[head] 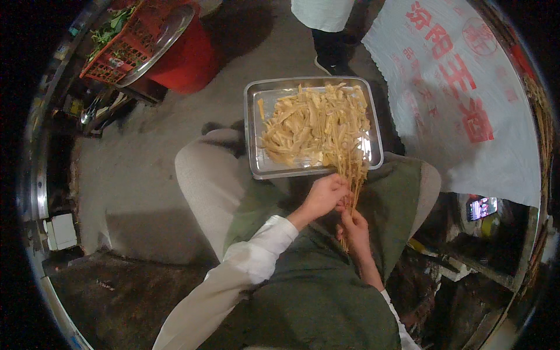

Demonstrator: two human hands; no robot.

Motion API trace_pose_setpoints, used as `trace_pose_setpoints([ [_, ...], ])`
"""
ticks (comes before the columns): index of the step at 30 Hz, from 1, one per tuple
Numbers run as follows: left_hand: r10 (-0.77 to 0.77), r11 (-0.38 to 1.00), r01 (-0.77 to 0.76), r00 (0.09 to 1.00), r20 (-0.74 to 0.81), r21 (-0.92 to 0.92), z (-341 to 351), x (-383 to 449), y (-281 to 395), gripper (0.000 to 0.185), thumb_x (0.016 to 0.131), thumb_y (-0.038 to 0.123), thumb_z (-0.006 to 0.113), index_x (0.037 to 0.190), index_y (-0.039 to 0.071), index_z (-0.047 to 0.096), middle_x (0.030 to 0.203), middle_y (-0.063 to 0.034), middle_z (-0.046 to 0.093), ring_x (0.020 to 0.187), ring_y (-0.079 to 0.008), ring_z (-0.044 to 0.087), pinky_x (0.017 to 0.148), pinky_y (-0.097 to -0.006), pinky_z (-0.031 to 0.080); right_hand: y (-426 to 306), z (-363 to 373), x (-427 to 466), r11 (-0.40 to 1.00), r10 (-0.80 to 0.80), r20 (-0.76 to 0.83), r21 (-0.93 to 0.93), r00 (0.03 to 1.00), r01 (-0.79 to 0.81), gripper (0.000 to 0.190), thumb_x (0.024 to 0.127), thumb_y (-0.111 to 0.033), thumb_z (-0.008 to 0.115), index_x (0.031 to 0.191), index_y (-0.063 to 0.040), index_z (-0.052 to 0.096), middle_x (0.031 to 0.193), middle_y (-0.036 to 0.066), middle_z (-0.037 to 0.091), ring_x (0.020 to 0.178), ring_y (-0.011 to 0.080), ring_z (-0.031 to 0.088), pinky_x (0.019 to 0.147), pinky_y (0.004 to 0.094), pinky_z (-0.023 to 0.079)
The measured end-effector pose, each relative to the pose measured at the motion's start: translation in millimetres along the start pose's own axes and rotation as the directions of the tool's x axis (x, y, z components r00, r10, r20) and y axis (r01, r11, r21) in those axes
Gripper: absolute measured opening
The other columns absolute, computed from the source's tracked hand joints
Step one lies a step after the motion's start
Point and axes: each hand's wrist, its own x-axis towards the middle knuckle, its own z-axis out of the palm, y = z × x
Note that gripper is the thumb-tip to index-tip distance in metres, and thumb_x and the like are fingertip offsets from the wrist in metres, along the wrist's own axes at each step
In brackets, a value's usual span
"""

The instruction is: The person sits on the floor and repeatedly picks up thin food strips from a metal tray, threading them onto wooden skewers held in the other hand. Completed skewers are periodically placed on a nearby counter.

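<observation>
A rectangular steel tray (258, 171) sits at my knees. It holds a heap of yellowish food strips (302, 122), folded and tangled. At its near right corner, a bundle of thin skewers (355, 192) runs over the rim towards me, with food on the far ends. My right hand (356, 232) grips the bare lower ends of that bundle, which stick out below the fist. Just above it, my left hand (326, 194) has its fingers closed around the skewers near the tray's edge. Exactly what its fingertips pinch is hidden.
A white plastic sheet (442, 100) with red printing covers a surface at right, with a lit phone (482, 208) below it. At upper left are a red bucket (188, 65) and an orange basket (118, 61) with greens. Another person's shoe (326, 66) is beyond the tray.
</observation>
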Motion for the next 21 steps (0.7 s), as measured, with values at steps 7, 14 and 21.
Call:
trace_pose_setpoints([
  [7,-0.018,0.999,0.019,1.000,-0.014,0.029,6.4,0.4,3.8,0.011,0.087,0.011,0.059,0.091,0.002,0.057,0.070,-0.0046,0.062,0.055,-0.0098,0.057,0.045,-0.0235,0.045,-0.6,0.4,3.4,0.971,0.099,0.049,0.215,0.994,-0.107,0.024,0.095,-0.025,0.050,0.100,-0.003,0.057,0.060,0.002,0.048,0.050,0.0122,0.048,0.046,0.0260,0.040],
  [14,0.194,0.977,-0.208,0.958,-0.209,-0.046,-42.8,25.2,3.2,0.032,0.094,0.034,0.051,0.088,0.004,0.061,0.067,-0.0025,0.062,0.063,-0.0089,0.059,0.059,-0.0236,0.046,1.6,-3.6,3.2,0.992,0.062,0.055,0.107,0.997,-0.068,0.025,0.094,-0.022,0.052,0.101,0.000,0.060,0.059,0.002,0.053,0.049,0.0107,0.049,0.048,0.0233,0.039],
  [21,0.728,0.388,0.142,0.559,-0.398,0.911,-109.4,74.7,-13.1,0.021,0.076,0.017,0.069,0.091,0.003,0.064,0.088,-0.0122,0.058,0.082,-0.0279,0.058,0.074,-0.0394,0.046,0.9,-6.0,-1.6,0.997,0.034,0.098,0.059,0.995,-0.040,0.025,0.093,-0.022,0.053,0.098,0.001,0.061,0.059,0.003,0.052,0.050,0.0104,0.049,0.049,0.0230,0.038],
])
